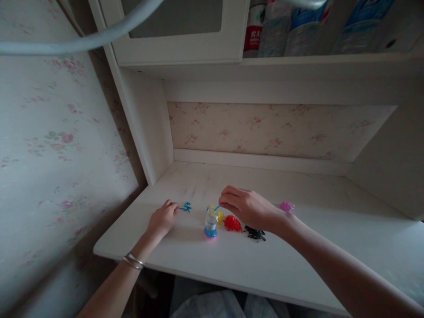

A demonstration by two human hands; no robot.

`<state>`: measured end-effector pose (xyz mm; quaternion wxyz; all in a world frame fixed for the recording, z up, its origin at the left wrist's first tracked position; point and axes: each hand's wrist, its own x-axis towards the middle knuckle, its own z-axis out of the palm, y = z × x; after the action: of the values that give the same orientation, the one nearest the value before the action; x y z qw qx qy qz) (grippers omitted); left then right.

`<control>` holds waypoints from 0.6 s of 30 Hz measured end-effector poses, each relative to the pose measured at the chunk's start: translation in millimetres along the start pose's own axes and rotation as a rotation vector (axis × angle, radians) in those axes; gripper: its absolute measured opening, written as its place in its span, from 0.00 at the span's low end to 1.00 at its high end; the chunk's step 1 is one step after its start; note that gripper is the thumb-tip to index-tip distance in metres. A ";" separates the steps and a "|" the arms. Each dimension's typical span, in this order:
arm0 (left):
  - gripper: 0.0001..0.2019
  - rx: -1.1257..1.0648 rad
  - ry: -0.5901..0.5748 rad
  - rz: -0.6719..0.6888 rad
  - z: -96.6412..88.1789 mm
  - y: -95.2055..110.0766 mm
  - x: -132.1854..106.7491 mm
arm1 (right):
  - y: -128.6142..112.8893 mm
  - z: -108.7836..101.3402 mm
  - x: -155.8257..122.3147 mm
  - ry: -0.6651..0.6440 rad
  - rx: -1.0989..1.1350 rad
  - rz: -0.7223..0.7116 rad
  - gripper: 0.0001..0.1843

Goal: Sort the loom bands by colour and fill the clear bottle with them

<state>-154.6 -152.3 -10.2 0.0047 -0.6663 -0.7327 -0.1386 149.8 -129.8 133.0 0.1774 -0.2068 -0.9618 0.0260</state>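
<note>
My left hand point(164, 218) rests on the white desk point(298, 247), fingers curled, pinching at a small cluster of blue pieces point(186, 206). My right hand point(247, 206) hovers over a small clear bottle point(211, 223) with a pink base, its fingers pinched on a thin blue piece point(217, 207) above the bottle's mouth. Beside the bottle lie a yellow pile point(220, 217), a red pile point(232, 224) and a black pile point(255, 233) of tiny pieces. A pink cap point(286, 206) sits behind my right wrist.
The desk sits in a white alcove with floral wallpaper point(271, 130) at the back and a wall on the left. A cabinet door point(179, 31) and a shelf with bottles and packages point(298, 26) hang overhead. Bangles point(133, 261) circle my left wrist.
</note>
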 end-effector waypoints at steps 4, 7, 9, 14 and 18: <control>0.12 -0.016 0.004 0.044 1.8 0.5 5.0 | 0.1 2.0 0.3 -0.022 -0.077 -0.047 0.10; 0.12 -0.043 -0.012 0.067 1.9 -0.5 6.8 | 1.8 7.2 4.0 -0.036 -0.121 -0.096 0.10; 0.12 -0.070 -0.018 0.081 1.9 -1.6 7.4 | 3.1 10.4 6.6 -0.035 -0.150 -0.125 0.10; 0.11 -0.142 -0.014 0.127 1.4 -2.8 7.9 | 5.9 13.3 8.8 -0.023 -0.186 -0.200 0.12; 0.10 -0.136 -0.040 0.087 1.0 -0.9 7.4 | 9.0 13.3 7.5 0.028 -0.103 -0.150 0.13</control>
<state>-156.1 -145.0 -9.9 -0.0490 -0.6989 -0.6919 -0.1744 142.3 -118.2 122.0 0.1815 -0.1432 -0.9721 -0.0398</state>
